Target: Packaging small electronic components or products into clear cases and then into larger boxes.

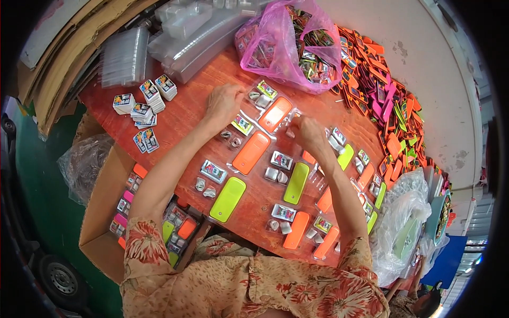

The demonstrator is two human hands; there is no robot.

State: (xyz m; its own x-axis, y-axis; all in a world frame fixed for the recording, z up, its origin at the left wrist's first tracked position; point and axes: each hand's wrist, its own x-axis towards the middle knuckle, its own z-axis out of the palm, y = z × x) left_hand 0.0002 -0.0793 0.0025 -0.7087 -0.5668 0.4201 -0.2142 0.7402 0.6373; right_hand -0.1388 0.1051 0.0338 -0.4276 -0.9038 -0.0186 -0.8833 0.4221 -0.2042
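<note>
My left hand is closed, fingers curled at the left edge of a clear plastic tray that holds an orange oblong case, a small picture packet and small whitish pieces. What its fingertips grip, if anything, is hidden. On the tray's other side my right hand is closed in a pinch; I cannot make out what is in it. Just below lies another tray with an orange case, a packet and two small rolls. More filled trays with a lime-green case and another green case lie nearer me.
A pink bag of small packets stands at the back, beside a heap of orange, magenta and green cases. Stacked clear trays and card piles sit at the left. A cardboard box holds filled trays below the red table.
</note>
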